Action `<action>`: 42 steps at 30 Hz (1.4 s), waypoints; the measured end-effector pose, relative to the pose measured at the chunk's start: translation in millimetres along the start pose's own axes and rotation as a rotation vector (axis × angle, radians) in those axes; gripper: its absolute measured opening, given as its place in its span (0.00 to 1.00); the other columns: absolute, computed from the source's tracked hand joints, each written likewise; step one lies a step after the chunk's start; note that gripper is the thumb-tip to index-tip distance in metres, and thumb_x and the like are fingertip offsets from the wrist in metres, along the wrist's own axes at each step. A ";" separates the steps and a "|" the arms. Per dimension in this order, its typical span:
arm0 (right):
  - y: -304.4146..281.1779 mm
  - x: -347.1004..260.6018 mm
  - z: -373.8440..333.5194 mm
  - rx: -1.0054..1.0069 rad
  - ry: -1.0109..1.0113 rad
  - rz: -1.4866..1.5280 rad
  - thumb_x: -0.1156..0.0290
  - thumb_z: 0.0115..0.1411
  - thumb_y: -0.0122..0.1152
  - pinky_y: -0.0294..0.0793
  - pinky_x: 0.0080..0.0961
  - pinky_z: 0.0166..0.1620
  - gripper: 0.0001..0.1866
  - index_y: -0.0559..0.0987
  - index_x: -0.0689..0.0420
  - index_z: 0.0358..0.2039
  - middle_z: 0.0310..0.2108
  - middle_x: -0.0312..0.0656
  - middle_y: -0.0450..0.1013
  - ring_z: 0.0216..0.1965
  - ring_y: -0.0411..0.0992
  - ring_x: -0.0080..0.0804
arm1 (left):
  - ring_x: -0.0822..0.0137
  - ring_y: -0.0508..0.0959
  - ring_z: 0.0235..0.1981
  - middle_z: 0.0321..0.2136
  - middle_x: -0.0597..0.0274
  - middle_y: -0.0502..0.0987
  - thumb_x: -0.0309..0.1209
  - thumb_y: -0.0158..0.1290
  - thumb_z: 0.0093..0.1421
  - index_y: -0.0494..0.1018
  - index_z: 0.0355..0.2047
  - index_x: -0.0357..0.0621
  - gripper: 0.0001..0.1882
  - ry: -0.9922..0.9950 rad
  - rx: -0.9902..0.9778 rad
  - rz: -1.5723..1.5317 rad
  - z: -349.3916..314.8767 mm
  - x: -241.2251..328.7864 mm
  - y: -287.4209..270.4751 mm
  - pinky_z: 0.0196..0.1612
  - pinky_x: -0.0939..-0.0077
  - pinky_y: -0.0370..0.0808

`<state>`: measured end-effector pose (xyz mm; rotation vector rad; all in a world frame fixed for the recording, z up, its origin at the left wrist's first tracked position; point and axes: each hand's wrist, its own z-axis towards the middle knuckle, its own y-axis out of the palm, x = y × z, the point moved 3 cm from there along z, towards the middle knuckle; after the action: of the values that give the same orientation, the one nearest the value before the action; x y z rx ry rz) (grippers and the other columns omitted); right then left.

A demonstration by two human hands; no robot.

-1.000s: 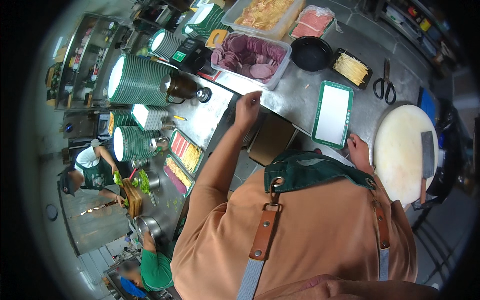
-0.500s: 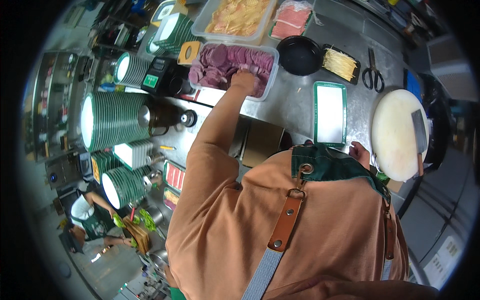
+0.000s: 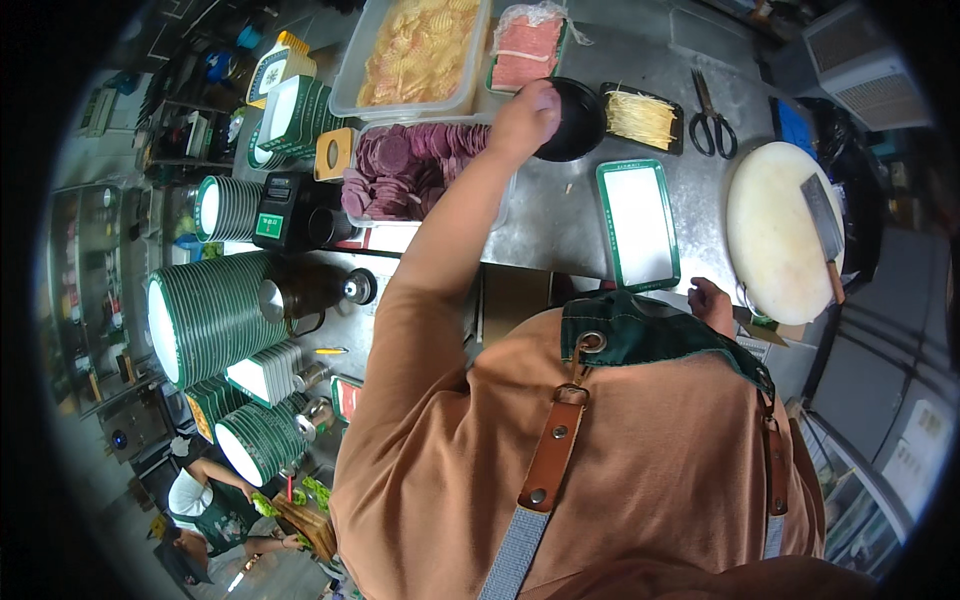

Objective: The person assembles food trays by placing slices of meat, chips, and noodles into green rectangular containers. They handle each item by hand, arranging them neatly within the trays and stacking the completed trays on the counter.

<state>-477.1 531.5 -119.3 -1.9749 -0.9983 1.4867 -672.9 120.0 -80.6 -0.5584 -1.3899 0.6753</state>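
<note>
At the left side of a black bowl (image 3: 574,122), the person's left hand (image 3: 527,117) has its fingers bent; whether it touches the rim or grips anything cannot be told. The 2 hands are well apart. Left of that hand and nearer the body, purple slices (image 3: 393,165) fill a clear tub (image 3: 504,205); just beyond the hand lies pink meat (image 3: 527,50). Right of it, past the bowl, are pale strips (image 3: 640,115) and scissors (image 3: 711,122). The right hand (image 3: 711,303) is near the closest right corner of a white tray (image 3: 640,225), fingers curled; whether they hold something cannot be seen. To its right, a cleaver (image 3: 822,215) lies on a round cutting board (image 3: 770,235).
</note>
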 end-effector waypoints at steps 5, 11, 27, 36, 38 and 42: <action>-15.6 -13.3 -9.8 -0.011 0.051 -0.029 0.74 0.56 0.59 0.75 0.35 0.39 0.12 0.78 0.61 0.41 0.34 0.55 0.76 0.35 0.76 0.50 | 0.49 0.77 0.44 0.40 0.47 0.78 0.39 0.49 0.62 0.69 0.44 0.45 0.15 -0.192 -0.255 0.323 38.8 -25.8 74.4 0.47 0.56 0.73; -12.2 27.6 -34.8 0.034 0.120 -0.001 0.72 0.57 0.59 0.75 0.37 0.37 0.12 0.78 0.62 0.41 0.32 0.56 0.76 0.33 0.76 0.52 | 0.45 0.70 0.55 0.55 0.38 0.67 0.32 0.43 0.62 0.63 0.57 0.44 0.22 -0.214 -0.443 0.391 34.7 -44.7 112.8 0.58 0.62 0.67; -12.6 -34.3 4.7 0.073 -0.234 -0.010 0.72 0.56 0.57 0.73 0.37 0.36 0.10 0.78 0.60 0.39 0.31 0.52 0.76 0.31 0.74 0.50 | 0.41 0.75 0.44 0.41 0.36 0.75 0.48 0.47 0.61 0.74 0.42 0.34 0.25 -0.291 0.003 -0.150 28.9 -39.1 75.1 0.48 0.57 0.70; 20.7 -133.5 126.0 -0.064 -0.373 0.236 0.67 0.57 0.59 0.72 0.31 0.33 0.12 0.78 0.60 0.40 0.26 0.45 0.76 0.27 0.74 0.36 | 0.59 0.77 0.37 0.41 0.56 0.77 0.41 0.44 0.67 0.72 0.46 0.36 0.20 -0.512 0.195 -0.865 6.5 -32.7 71.7 0.45 0.66 0.72; 31.0 -166.1 161.6 -0.277 -0.200 0.403 0.69 0.60 0.58 0.71 0.21 0.32 0.11 0.77 0.59 0.42 0.28 0.32 0.73 0.29 0.70 0.19 | 0.66 0.77 0.38 0.42 0.61 0.76 0.37 0.45 0.67 0.70 0.48 0.39 0.16 -0.537 0.149 -1.032 -5.4 -28.1 66.4 0.44 0.70 0.74; 63.3 -209.7 208.6 -0.244 -0.217 0.606 0.67 0.59 0.61 0.72 0.21 0.29 0.14 0.78 0.63 0.42 0.27 0.36 0.73 0.25 0.69 0.20 | 0.68 0.78 0.40 0.43 0.63 0.75 0.33 0.46 0.67 0.67 0.51 0.47 0.13 -0.428 0.105 -1.155 -25.0 -15.6 63.1 0.40 0.70 0.78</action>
<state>-689.6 317.1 -101.0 -2.4785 -0.7165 2.0097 -655.2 153.5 -139.1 0.5232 -1.7609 -0.0995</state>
